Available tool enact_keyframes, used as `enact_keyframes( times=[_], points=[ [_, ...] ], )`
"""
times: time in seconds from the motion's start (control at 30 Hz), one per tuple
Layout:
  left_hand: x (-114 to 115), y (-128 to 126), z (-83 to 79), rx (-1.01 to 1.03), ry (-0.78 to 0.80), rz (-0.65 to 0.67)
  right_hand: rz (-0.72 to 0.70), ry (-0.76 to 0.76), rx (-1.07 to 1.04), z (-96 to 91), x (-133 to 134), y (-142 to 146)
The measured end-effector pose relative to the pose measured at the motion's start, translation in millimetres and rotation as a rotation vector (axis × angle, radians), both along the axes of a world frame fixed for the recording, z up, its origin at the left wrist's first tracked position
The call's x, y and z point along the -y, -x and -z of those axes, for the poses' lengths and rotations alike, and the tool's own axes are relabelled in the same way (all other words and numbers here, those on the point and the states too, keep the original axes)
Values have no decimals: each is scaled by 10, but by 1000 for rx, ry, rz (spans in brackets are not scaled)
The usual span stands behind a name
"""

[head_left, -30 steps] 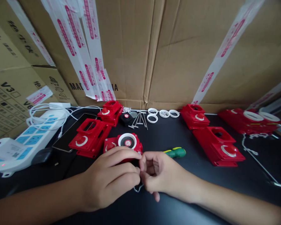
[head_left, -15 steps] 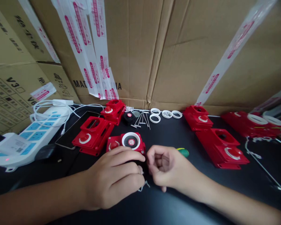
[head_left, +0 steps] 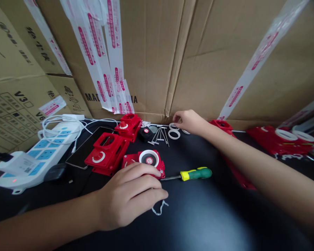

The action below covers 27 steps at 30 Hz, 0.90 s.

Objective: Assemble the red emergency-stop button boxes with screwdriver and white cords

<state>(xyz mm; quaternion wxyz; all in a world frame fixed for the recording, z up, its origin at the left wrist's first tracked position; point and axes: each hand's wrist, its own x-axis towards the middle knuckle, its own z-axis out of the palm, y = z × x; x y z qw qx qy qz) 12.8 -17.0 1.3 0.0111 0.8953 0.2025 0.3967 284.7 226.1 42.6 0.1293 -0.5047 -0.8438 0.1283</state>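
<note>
My left hand (head_left: 131, 195) rests on the black table with its fingers curled over the near edge of a red plastic housing (head_left: 143, 161) that carries a white ring and a black disc. A thin white string (head_left: 159, 209) trails from under its fingertips. My right hand (head_left: 188, 121) reaches far back to the white rings (head_left: 174, 134) lying by the cardboard wall, with fingers closed on one of them. A screwdriver (head_left: 191, 174) with a green and yellow handle lies just right of the housing.
More red housings (head_left: 107, 153) lie at the left, at the back (head_left: 128, 126) and at the far right (head_left: 279, 139). Metal pins (head_left: 159, 134) lie by the rings. A white power strip (head_left: 39, 157) and a phone (head_left: 85, 148) sit left. Cardboard boxes (head_left: 199, 59) wall the back.
My right hand left the string beside my left hand and reached back to the white rings, which uncovered the screwdriver. My left hand stayed on the housing.
</note>
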Motion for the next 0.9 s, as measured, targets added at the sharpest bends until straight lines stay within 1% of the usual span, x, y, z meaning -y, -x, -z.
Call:
enact_keyframes(
  times=[0.1, 0.2, 0.33, 0.47, 0.57, 0.63, 0.7, 0.77, 0.83, 0.9],
  points=[
    [-14, -11, 6, 1, -11, 4, -13, -3, 105, 52, -71, -59],
    [-21, -26, 5, 6, -23, 10, -54, 19, 150, 59, -50, -138],
    [-22, -21, -16, 11, -42, 2, -126, 72, 160, 88, 32, -195],
    [-18, -7, -71, -31, -30, 3, -152, 60, 143, 134, 117, -217],
    [-21, -7, -87, -38, -22, 8, -162, 35, 128, 102, 171, -252],
    [-27, -11, -75, -15, -24, 15, -148, -8, 103, 20, 223, -294],
    [-31, -13, -56, -5, -15, 20, -120, -76, 57, -103, 321, -351],
    [-32, -11, -39, -5, 2, 21, -91, -152, -4, -236, 494, -410],
    [-29, -5, -27, 1, 6, 19, -76, -216, -68, -329, 754, -452],
    [-25, 3, -22, 6, -2, 8, -84, -262, -129, -343, 1080, -463]
  ],
)
